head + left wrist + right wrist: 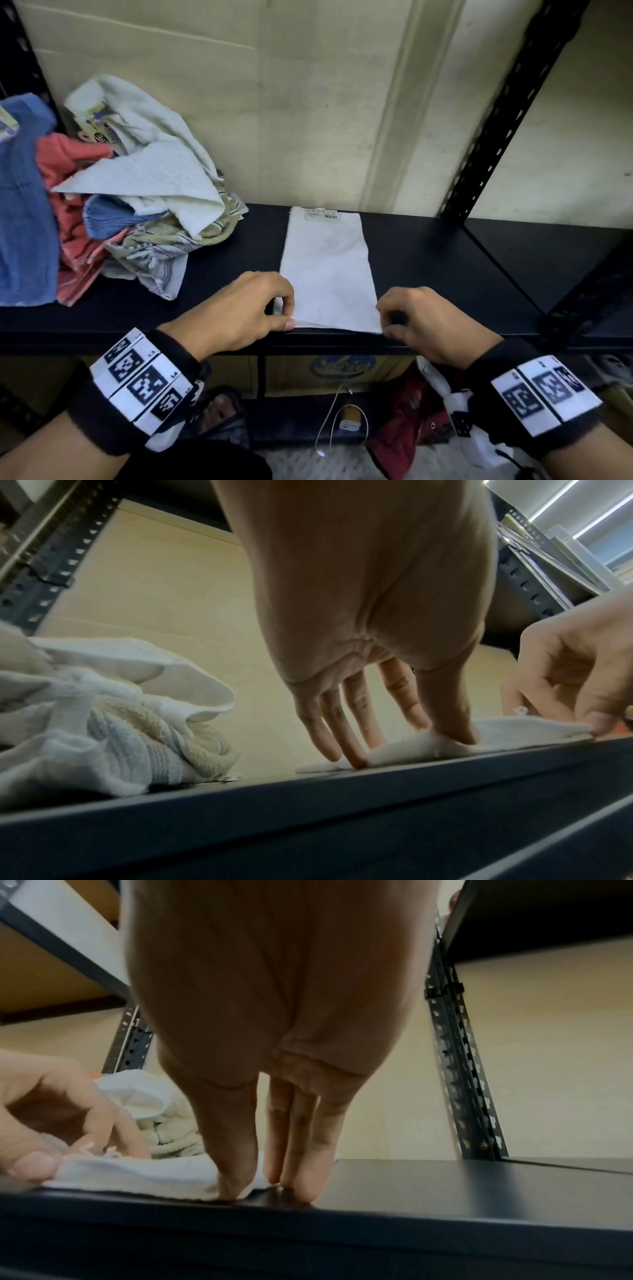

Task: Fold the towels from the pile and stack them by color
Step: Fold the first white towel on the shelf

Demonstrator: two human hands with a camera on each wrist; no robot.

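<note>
Lying at the shelf's left end is the unfolded towel pile. The white towel, folded long, lies mid-shelf; its near-left corner is pinched by the left hand, its near-right corner by the right hand.

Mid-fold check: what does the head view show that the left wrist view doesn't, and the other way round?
Only the head view shows the white towel's full folded strip with its label at the far end, the blue and red towels in the pile, and both wristbands. Only the left wrist view shows the left hand's fingers from beneath, pressing the towel's near corner onto the shelf. Both show the left hand and right hand pinching the near corners.
</note>
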